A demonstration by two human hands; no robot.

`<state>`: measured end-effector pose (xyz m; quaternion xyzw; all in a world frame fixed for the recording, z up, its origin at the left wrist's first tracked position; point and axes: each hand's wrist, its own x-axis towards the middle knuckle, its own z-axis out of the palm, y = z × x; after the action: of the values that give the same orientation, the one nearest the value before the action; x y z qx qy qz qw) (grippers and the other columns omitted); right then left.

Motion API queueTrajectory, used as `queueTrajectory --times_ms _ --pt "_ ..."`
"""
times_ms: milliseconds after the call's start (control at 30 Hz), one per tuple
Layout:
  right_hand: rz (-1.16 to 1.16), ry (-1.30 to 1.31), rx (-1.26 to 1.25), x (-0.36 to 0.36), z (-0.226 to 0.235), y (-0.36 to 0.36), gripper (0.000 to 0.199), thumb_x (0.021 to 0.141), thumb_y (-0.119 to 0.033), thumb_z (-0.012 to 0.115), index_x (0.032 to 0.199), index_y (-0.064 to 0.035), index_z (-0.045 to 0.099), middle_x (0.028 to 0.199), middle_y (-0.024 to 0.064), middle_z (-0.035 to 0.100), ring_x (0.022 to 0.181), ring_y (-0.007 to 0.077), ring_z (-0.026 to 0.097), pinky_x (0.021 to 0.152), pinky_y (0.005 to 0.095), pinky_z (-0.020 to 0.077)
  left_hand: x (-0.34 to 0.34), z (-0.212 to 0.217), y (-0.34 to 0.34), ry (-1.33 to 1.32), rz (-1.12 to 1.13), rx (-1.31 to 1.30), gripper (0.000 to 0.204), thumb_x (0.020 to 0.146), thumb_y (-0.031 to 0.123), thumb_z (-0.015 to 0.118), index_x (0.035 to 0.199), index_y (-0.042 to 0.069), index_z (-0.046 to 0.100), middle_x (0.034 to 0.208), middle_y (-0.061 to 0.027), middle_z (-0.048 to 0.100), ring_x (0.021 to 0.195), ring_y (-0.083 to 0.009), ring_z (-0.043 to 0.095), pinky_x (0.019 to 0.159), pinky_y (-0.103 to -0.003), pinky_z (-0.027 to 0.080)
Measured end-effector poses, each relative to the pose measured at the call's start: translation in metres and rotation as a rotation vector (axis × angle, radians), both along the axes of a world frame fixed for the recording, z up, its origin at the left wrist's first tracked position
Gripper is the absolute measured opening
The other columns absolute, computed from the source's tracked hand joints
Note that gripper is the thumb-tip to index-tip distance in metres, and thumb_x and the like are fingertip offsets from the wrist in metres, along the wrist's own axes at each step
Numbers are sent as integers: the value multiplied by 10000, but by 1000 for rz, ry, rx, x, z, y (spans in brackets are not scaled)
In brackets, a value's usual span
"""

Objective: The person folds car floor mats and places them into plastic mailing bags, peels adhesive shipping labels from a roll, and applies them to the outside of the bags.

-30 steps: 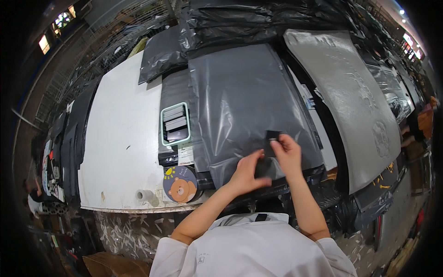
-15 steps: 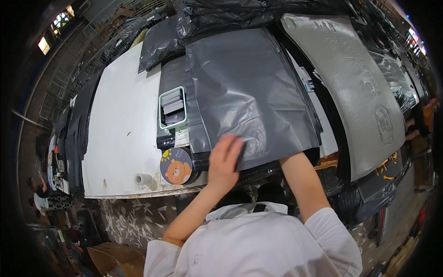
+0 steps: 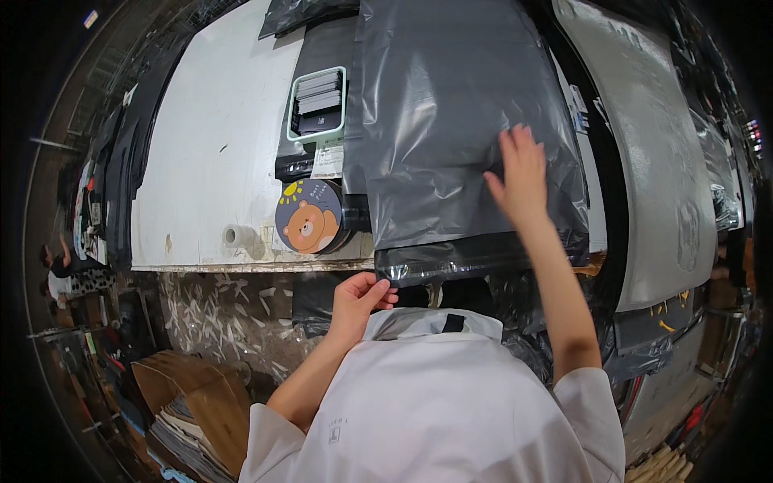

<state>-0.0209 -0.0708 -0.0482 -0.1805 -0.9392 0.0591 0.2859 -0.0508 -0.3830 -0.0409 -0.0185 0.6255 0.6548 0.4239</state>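
A large dark grey plastic mailing bag (image 3: 451, 121) lies flat on the table in front of me, on top of a stack of similar bags. Its glossy black flap strip (image 3: 467, 258) runs along the near edge. At the near left corner of that strip, my left hand (image 3: 358, 306) pinches the plastic between thumb and fingers. My right hand (image 3: 523, 181) rests palm down on the right part of the bag, fingers stretched out, holding nothing.
Left of the bag stand a pale green-rimmed basket (image 3: 344, 105) of cards and round bear-print mats (image 3: 310, 219). A small white roll (image 3: 236, 236) sits near the edge of the white table (image 3: 209, 121). An embossed grey mat (image 3: 644, 161) lies at right; a cardboard box (image 3: 197, 386) stands lower left.
My right hand has come out from under the bag's near edge onto its top. My left hand has moved down to the near left corner and grips it. The black strip now shows.
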Motion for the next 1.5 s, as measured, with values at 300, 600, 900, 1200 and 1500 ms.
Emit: queueTrajectory --times_ms 300,600,900,1200,1500 --pt "504 16 -735 43 15 -147 154 658 -72 648 749 -87 525 790 22 545 791 205 550 638 345 438 -5 3 4 140 -72 -8 140 884 35 499 960 -43 586 857 -93 635 753 -140 621 668 -250 518" --pt "-487 -1084 -717 376 -107 -24 268 821 -270 551 926 -39 636 868 146 637 757 242 627 639 365 492 -52 5 36 940 -131 -77 215 864 78 506 1064 23 564 1015 -74 575 910 -165 526 809 -271 406" --pt "31 638 -1879 117 63 61 199 853 -202 537 874 -11 590 790 92 628 676 192 616 495 276 473 -102 -3 175 1217 -935 -44 310 832 203 573 1088 30 574 1133 -103 556 1040 -245 516 886 -356 402" --pt "-234 365 -337 -36 -6 88 532 824 -335 590 1161 51 450 1206 189 471 1136 309 461 862 410 420 -189 -18 114 696 -132 -46 342 828 226 612 1077 6 530 1007 -55 591 935 -176 555 807 -316 426" --pt "-518 -326 -443 -40 32 140 843 619 -700 599 997 45 485 923 247 610 893 355 605 752 413 485 -202 -55 157 1239 -166 -361 169 804 139 605 878 7 531 719 -172 584 667 -331 564 602 -386 435"
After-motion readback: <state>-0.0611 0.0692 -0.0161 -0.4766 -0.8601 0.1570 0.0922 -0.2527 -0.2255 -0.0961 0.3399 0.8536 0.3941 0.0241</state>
